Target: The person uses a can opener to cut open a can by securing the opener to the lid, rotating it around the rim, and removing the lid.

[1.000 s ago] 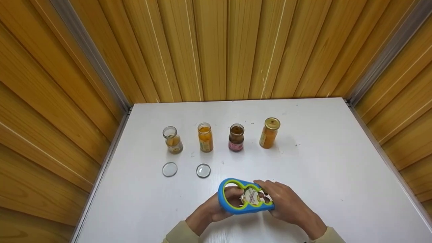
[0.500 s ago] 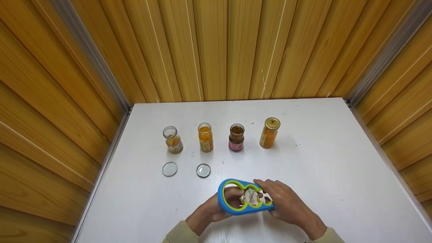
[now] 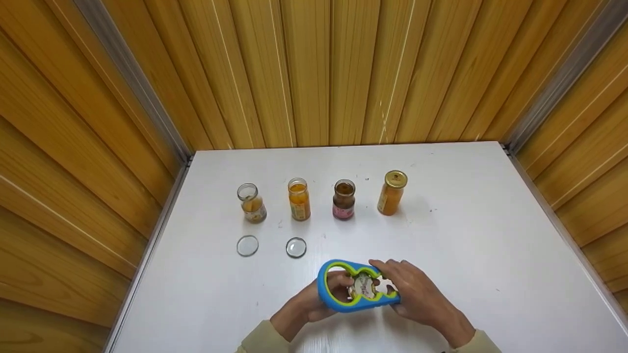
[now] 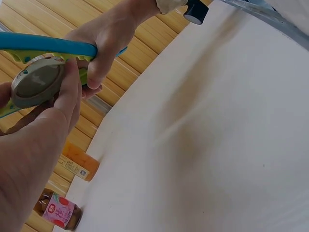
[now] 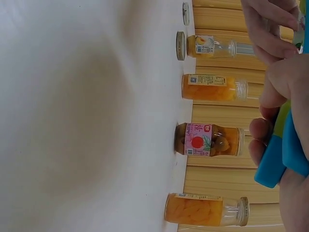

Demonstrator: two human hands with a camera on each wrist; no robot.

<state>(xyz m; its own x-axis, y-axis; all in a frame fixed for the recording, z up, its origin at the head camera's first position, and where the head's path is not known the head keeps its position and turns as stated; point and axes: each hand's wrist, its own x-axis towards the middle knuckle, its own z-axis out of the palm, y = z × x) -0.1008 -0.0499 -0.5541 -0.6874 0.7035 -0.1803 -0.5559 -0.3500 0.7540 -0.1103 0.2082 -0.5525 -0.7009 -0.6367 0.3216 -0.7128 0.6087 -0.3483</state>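
Observation:
My right hand [image 3: 416, 294] grips the handle end of a blue and green jar opener [image 3: 354, 307], low over the table's near side. A round jar lid [image 3: 364, 286] with a printed top sits within the opener's middle opening. From below and behind, my left hand [image 3: 311, 300] pinches this lid, its fingers partly showing through the large ring. The left wrist view shows the lid's grey underside [image 4: 41, 81] between the left fingers. Only part of the opener's blue handles [image 5: 275, 159] appears in the right wrist view.
Beyond the hands stands a row of jars: a part-filled open jar [image 3: 253, 208], an open orange jar [image 3: 300, 203], an open brown jar with pink label [image 3: 343, 206], and a gold-lidded jar [image 3: 391, 198]. Two lids [image 3: 247, 245] lie before the left jars. Wood-look walls [image 3: 314, 73] enclose the table.
Both hands and the opener stay almost in place. The lid has tilted or turned slightly within the opener, its print now looking different. The jars have not moved.

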